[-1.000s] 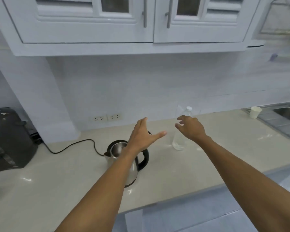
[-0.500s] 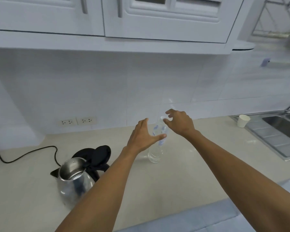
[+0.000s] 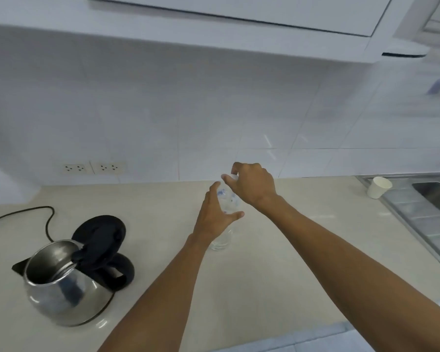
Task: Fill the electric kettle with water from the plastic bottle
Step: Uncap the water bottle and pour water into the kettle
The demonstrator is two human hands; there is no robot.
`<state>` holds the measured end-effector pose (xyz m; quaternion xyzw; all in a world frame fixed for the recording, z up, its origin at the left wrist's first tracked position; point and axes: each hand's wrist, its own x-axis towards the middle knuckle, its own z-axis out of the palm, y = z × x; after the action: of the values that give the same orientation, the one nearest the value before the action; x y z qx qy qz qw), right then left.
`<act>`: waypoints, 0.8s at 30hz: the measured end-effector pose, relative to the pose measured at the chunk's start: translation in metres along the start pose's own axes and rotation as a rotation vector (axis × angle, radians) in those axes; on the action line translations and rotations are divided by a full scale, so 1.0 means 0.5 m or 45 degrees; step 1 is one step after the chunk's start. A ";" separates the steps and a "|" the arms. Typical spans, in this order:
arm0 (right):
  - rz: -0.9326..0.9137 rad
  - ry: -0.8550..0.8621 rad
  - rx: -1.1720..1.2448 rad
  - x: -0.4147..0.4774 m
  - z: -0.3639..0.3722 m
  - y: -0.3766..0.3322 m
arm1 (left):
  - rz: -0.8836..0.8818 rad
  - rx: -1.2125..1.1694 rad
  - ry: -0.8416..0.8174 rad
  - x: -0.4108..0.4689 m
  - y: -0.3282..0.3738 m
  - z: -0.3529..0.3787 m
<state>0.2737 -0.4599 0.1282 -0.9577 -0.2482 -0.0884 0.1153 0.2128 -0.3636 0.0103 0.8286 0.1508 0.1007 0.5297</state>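
Observation:
A clear plastic bottle [image 3: 223, 240] stands upright on the cream counter, mid-frame. My left hand [image 3: 215, 215] wraps around its body, thumb across the front. My right hand [image 3: 252, 185] is closed over the bottle's white cap from above. The steel electric kettle [image 3: 59, 288] sits at the lower left on its base, its black lid [image 3: 99, 235] flipped up and the mouth uncovered. Much of the bottle is hidden behind my hands.
The kettle's black cord [image 3: 36, 212] runs left across the counter [image 3: 277, 262]. Two wall sockets [image 3: 94, 168] sit above it. A white paper cup [image 3: 379, 187] stands by the steel sink [image 3: 427, 212] at the right. Cabinets hang overhead.
Both hands have closed in on the bottle: the left now grips its body and the right covers the cap. The view has shifted right and down, so the kettle sits further left.

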 end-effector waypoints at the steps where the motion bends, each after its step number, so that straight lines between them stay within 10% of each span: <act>1: -0.007 0.001 -0.038 0.001 0.003 -0.001 | 0.010 -0.022 0.042 0.004 -0.011 0.011; 24: -0.265 -0.032 -0.201 -0.117 -0.080 -0.035 | 0.171 -0.121 0.083 -0.113 -0.023 0.005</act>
<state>0.2103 -0.4824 0.1563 -0.9340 -0.3398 -0.1072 0.0268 0.1592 -0.3813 -0.0016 0.8071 0.1071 0.1699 0.5552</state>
